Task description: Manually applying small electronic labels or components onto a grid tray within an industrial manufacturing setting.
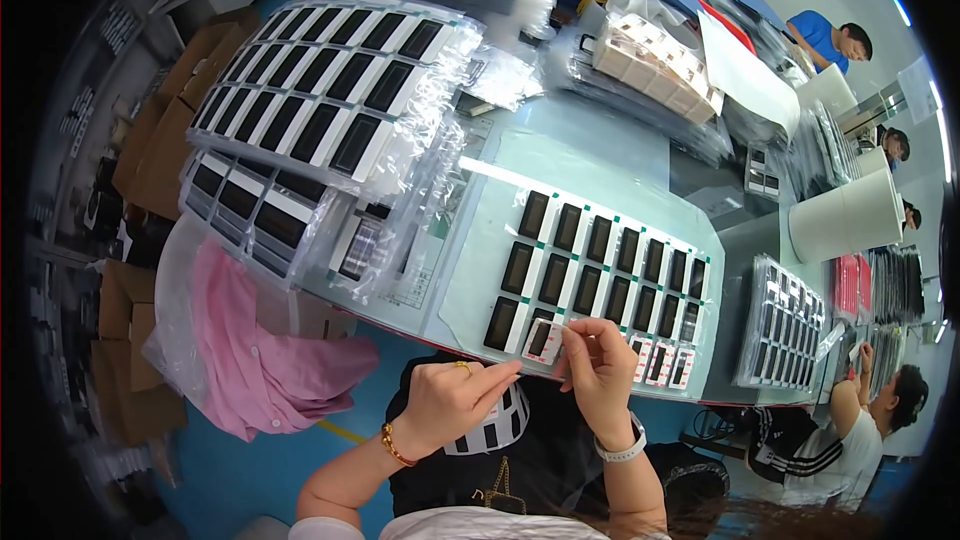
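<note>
Small dark-windowed panels (553, 278) lie in rows on the pale green work mat (470, 285). At the near row, a small panel with a white, red-marked border (542, 340) sits tilted a little at the table's front edge. My right hand (600, 370) pinches its right edge between thumb and forefinger. My left hand (450, 402) is just left of and nearer than this panel, its fingertips pressed together by the near corner; anything between them is too small to make out. Several like red-marked panels (658, 364) lie right of my right hand.
Tall stacks of plastic trays with dark panels (330, 70) stand at the left. A pink cloth (255, 350) hangs by the table's left side, near cardboard boxes (125, 340). Another panel tray (785, 330) and a white roll (845, 215) stand right. Co-workers (850, 410) sit farther right.
</note>
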A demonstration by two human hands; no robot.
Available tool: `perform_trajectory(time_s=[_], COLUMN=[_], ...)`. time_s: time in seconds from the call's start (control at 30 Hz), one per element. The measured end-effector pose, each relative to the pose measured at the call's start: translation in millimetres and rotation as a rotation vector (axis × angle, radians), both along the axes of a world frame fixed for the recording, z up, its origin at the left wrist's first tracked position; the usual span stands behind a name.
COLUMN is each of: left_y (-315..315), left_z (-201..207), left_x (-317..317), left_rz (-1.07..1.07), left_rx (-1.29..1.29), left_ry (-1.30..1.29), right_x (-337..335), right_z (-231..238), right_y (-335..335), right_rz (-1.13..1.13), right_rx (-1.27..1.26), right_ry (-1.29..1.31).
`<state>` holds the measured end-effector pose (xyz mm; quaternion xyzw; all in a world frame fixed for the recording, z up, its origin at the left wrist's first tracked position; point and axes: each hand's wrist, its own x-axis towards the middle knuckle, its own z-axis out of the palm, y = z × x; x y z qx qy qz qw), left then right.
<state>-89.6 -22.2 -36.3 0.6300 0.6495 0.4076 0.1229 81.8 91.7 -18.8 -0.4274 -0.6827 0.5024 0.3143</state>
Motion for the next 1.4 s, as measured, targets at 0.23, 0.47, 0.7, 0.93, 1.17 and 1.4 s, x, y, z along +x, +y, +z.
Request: perform_trajectory(time_s=[0.23,0.47,0.7,0.93,1.17,1.4], left_y=[-0.4,-0.2,1.9,-1.3,-4.4,-5.5], left_z=[-0.3,-6.5,-1.9,0.2,5.3,-5.2], left_x=[-0.6,-1.1,-1.2,-0.8,3.5,0.9], left_rz=[-0.006,-0.006,-0.019,-0.034,-0.041,-0.062], left_rx=[0.002,0.026,-0.009,-0.046,-0.06,-0.031], left_ry=[0.009,0.058,0.132,0.184,0.28,0.281], right_x=[0.7,-0.3,-0.3,0.3,-1.1,-0.2], right_z=[0.5,0.1,-1.9,-2.1,0.3,1.2], right_y=[-0.1,0.9,0.7,-0.1,-0.1,0.2], right_rz=[-0.019,-0.009,0.008,0.012,0.003,-0.001], right_rx=[-0.051,-0.028,0.044,0.041,0.02,0.046], right_ry=[0.022,-0.007,0.005,-0.011,0.011,0.005])
